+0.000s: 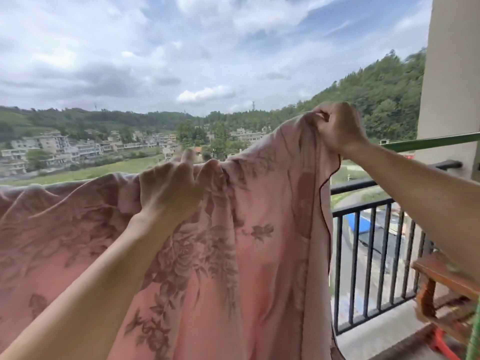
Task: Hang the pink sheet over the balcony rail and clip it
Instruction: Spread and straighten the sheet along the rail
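A pink sheet [265, 255] with a darker flower print hangs in front of me and fills the lower left of the view. My left hand [168, 185] grips its bunched top edge near the middle. My right hand [337, 126] is closed on the sheet's upper right corner and holds it higher up. The black balcony rail [363, 183] shows only to the right of the sheet; the rest of it is hidden behind the cloth. A green pole [436, 141] runs from behind my right hand to the right edge. No clip is in view.
Black railing bars [376, 261] stand at the right over a concrete ledge. A beige pillar [452, 74] rises at the far right. A wooden chair [446, 287] sits in the lower right corner. Houses, hills and a road lie far below.
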Demonstrator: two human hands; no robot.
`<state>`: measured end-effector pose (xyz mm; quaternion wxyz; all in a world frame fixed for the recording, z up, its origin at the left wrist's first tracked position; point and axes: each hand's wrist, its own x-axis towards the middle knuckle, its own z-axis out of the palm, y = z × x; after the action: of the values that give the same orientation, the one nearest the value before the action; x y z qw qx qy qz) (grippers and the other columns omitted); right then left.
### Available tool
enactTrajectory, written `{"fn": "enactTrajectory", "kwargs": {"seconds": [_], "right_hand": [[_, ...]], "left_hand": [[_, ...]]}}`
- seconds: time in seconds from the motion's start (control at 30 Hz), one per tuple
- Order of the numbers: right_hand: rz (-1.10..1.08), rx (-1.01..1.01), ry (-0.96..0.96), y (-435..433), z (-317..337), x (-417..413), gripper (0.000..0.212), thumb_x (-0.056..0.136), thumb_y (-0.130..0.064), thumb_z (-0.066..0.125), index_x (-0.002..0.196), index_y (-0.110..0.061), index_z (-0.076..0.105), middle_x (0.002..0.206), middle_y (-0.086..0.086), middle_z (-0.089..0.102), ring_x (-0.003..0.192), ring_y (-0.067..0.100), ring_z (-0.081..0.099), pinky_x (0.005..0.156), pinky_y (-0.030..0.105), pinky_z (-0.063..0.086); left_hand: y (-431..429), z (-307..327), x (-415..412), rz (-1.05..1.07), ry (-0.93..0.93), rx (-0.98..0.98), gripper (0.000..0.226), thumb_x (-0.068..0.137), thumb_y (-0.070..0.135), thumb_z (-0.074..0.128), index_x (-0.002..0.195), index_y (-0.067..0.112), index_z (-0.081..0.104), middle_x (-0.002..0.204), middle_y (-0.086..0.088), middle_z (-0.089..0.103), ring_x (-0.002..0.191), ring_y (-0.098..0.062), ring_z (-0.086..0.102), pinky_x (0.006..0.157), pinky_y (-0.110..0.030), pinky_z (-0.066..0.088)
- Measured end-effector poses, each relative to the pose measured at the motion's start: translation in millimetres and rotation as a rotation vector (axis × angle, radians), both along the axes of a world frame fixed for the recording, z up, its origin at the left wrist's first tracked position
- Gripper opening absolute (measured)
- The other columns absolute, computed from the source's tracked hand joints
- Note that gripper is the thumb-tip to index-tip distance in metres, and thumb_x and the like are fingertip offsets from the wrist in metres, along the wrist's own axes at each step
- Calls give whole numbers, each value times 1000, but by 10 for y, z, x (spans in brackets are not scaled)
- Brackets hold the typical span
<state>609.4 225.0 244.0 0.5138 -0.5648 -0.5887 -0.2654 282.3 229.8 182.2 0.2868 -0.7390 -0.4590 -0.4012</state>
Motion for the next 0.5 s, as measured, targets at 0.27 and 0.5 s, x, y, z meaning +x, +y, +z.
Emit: {"fn": "enactTrajectory", "kwargs": {"seconds": [0.27, 0.5], "right_hand": [[-239, -124, 257, 571, 534, 997, 26, 81, -33, 59, 91, -13, 71, 101, 16, 70, 95, 34, 65, 73, 31, 44], [287, -645, -40, 375, 130, 359, 42, 90, -46, 58, 92, -6, 68, 97, 12, 70, 88, 35, 67, 77, 42, 57]], "left_hand": [[7, -35, 217, 125, -19, 75, 64, 92, 65, 18, 76, 19, 59, 66, -5, 62, 54, -21, 49, 53, -26, 28], [-3, -23, 276, 209, -35, 60, 61, 90, 66, 14, 60, 21, 42, 48, 5, 42, 48, -19, 45, 53, -26, 27]]}}
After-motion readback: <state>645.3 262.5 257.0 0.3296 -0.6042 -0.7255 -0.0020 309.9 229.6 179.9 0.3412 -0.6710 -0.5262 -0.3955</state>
